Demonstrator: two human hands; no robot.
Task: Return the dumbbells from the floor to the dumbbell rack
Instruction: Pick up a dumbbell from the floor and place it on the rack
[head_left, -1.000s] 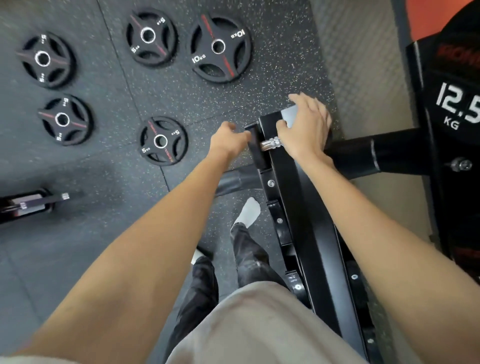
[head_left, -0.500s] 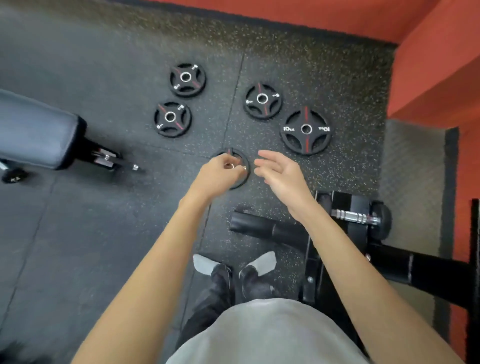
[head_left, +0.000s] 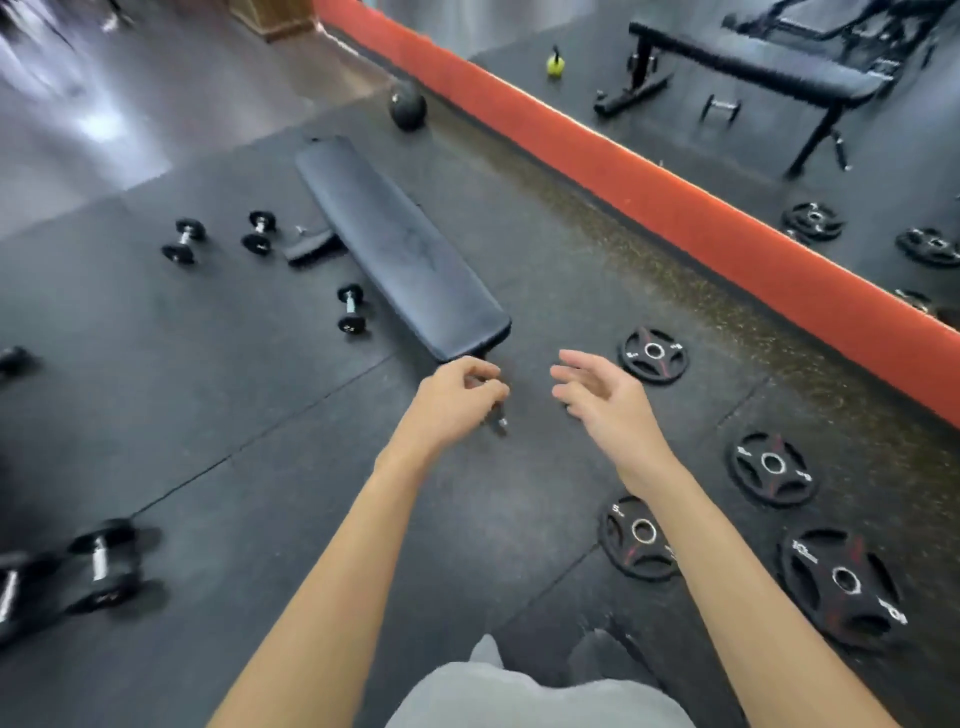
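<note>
Black rubber gym floor (head_left: 260, 441) | both hands, left (head_left: 457, 397) and right (head_left: 597, 395), loose, empty | black-ended chrome-handled dumbbells (head_left: 350, 309) scattered; heavy, rigid; grip the bar mid-handle

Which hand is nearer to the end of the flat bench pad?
The left hand. It hovers just below the near end of the bench pad; the right hand is off to that end's right, farther away.
</note>
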